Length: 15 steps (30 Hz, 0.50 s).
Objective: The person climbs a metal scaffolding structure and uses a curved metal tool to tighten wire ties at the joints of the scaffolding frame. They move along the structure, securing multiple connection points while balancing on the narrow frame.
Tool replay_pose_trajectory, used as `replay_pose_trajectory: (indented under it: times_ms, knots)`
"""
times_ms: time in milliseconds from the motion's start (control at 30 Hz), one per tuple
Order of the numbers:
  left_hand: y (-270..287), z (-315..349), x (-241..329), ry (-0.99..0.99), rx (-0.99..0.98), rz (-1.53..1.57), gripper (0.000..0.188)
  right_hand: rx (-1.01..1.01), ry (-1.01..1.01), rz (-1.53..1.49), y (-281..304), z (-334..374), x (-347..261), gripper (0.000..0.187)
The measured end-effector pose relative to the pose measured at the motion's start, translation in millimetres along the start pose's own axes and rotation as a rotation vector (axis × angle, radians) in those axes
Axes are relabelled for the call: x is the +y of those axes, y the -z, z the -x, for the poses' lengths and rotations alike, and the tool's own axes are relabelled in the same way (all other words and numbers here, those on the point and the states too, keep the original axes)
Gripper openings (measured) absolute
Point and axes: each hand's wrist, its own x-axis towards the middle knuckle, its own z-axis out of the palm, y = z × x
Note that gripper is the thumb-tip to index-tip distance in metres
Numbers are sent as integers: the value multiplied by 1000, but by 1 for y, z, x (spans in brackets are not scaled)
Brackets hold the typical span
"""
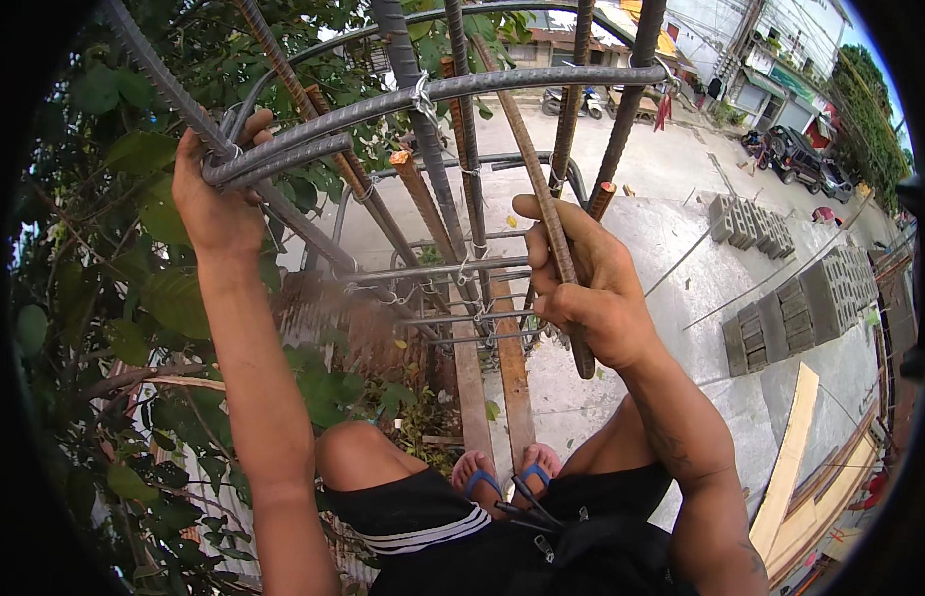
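Note:
A cage of ribbed steel bars rises in front of me, tied with thin wire. My left hand (216, 194) grips a curved hoop bar (383, 104) at the cage's upper left, where it crosses an upright bar. My right hand (587, 288) is closed around a rusty slanted bar (527, 149) that runs from the cage top down past my fist. My knees and feet in blue sandals (507, 477) rest on wooden planks (487, 382) far below the hands.
Green leafy branches (135, 288) crowd the left side. Below on the right lie a concrete slab (681, 258), stacks of grey hollow blocks (810, 298), a pale board (790, 457) and a street with parked vehicles (795, 154).

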Motion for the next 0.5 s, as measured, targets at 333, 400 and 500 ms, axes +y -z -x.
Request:
replay_pose_trajectory:
  times_ms: [333, 400, 500]
  knots:
    - [6, 3, 2, 52, -6, -28, 43, 13, -72, -211, 10, 33, 60, 71]
    - [10, 7, 1, 86, 27, 23, 41, 28, -97, -303, 14, 39, 66, 69]
    - [15, 15, -13, 16, -64, 139, 47, 46, -123, -340, 19, 47, 70, 65]
